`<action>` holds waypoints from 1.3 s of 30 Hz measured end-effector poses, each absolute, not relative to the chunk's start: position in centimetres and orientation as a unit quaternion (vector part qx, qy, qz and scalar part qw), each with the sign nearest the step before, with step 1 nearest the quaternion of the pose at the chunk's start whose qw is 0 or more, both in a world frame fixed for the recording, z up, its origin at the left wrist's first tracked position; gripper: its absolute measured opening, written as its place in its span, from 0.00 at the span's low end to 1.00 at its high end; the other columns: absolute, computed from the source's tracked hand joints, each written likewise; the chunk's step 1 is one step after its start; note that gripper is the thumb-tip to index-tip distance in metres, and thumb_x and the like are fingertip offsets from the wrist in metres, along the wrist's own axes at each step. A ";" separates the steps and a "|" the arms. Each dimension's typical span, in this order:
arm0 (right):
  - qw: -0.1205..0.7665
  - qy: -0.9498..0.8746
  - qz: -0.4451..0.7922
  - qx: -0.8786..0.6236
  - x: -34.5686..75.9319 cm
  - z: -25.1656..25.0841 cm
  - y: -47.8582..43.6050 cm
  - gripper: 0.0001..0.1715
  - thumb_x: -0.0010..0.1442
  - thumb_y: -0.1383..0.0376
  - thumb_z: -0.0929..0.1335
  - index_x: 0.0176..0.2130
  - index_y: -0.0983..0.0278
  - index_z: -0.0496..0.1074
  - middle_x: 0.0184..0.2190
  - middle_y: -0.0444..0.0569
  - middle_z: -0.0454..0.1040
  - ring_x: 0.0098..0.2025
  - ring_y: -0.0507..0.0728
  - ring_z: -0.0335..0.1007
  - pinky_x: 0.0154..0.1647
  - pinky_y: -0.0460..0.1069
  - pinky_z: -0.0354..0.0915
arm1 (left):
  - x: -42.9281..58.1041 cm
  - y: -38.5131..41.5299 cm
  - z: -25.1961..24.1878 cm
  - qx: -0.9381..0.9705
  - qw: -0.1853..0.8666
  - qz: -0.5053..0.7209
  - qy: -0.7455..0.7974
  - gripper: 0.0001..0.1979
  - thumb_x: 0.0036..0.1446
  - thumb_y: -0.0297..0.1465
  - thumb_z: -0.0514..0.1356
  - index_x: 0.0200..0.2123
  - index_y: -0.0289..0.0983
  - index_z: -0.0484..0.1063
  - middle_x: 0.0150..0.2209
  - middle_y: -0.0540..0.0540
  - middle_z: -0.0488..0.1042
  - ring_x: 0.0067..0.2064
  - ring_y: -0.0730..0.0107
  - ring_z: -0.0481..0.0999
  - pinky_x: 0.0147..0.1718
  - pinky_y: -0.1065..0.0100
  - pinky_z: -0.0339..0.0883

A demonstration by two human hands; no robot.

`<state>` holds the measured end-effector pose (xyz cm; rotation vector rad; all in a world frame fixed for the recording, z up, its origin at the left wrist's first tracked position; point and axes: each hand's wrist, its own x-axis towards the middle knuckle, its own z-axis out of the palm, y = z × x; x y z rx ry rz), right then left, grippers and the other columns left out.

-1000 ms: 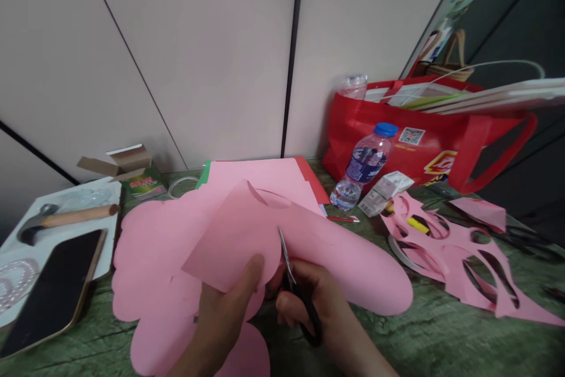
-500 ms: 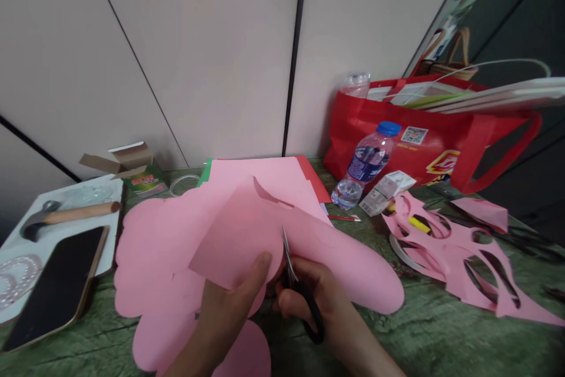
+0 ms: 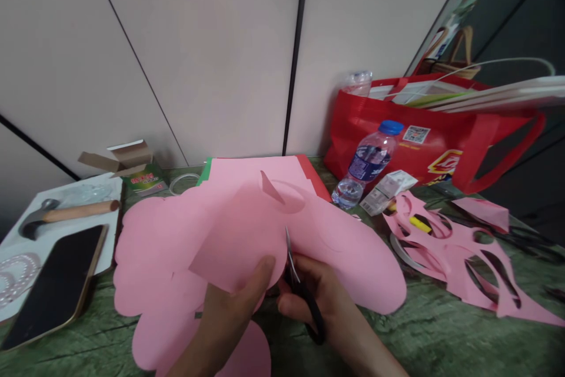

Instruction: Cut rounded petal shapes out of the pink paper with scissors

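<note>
My left hand (image 3: 241,300) grips a sheet of pink paper (image 3: 247,230), thumb on top and fingers hidden underneath. The sheet is partly cut, and a narrow flap curls up at its far side. My right hand (image 3: 315,294) is closed around the black handles of a pair of scissors (image 3: 304,300). Their blades point away from me and lie against the paper's curved edge, nearly closed. A long rounded lobe of pink paper extends to the right past my right hand. Under my hands and to the left lies a large scalloped pink paper shape (image 3: 150,253).
At left, a hammer (image 3: 70,212) and a phone (image 3: 55,286) lie by a white board. A small opened box (image 3: 141,177) stands near the wall. To the right are a water bottle (image 3: 366,165), a red bag (image 3: 392,136), a small white carton (image 3: 388,192) and pink paper scraps (image 3: 468,259).
The scissors and both hands have shifted very slightly right. The curled flap at the far side of the paper stands higher, and the right lobe has turned a little flatter.
</note>
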<state>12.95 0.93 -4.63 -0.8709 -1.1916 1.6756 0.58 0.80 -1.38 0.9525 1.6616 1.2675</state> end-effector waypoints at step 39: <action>0.444 -0.486 0.674 -0.336 13.1 -4.8 0.9 0.24 0.43 0.50 0.74 0.27 0.67 0.68 0.21 0.39 0.58 0.22 0.49 0.47 0.21 0.45 0.45 | 1.0 0.4 -1.2 0.384 0.395 0.501 0.667 0.09 0.40 0.36 0.63 0.18 0.40 0.67 0.22 0.49 0.75 0.29 0.64 0.76 0.30 0.67 0.71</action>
